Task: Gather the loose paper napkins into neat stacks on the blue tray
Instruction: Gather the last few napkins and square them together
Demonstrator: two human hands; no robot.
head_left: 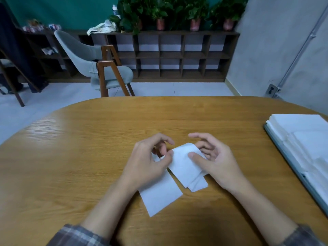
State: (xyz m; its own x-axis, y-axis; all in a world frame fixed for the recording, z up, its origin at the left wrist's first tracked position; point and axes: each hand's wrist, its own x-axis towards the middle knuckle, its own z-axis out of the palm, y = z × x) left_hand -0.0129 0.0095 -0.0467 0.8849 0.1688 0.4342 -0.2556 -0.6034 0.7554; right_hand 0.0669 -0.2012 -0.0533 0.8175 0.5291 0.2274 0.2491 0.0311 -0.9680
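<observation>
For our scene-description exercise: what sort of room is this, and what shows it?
Probably an office lounge or meeting room: a large wooden table, a low cubby shelf along the wall with potted plants on top, and a grey upholstered chair.

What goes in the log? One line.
left hand: pinches held napkin | right hand: holds it | second napkin: flat on table | blue tray: holds napkin stacks

The left hand [147,162] pinches the edge of a folded napkin [184,166]; the right hand [216,164] grips it, thumb on top. A second napkin [159,194] lies flat on the table [106,139] beneath the left wrist.
</observation>
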